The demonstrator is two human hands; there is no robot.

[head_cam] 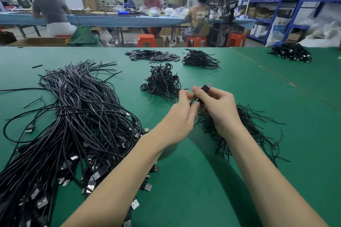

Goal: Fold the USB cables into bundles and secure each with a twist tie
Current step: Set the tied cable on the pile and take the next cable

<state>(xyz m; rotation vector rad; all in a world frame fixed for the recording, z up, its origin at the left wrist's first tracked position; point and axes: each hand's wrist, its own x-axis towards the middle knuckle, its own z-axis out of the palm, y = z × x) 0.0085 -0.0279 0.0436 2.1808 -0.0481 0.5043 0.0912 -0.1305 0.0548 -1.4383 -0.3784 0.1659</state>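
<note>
Fingers of the right hand [218, 107] curl round a folded USB cable [205, 88], its plug poking up past the thumb, while the left hand [181, 114] pinches a thin twist tie [193, 100] at the bundle's waist (both held above the green worktop [203, 180]). Tied bundles [162, 82] lie just beyond; loose cables [73, 116] sprawl to the left; spare ties [243, 131] under the right wrist
</note>
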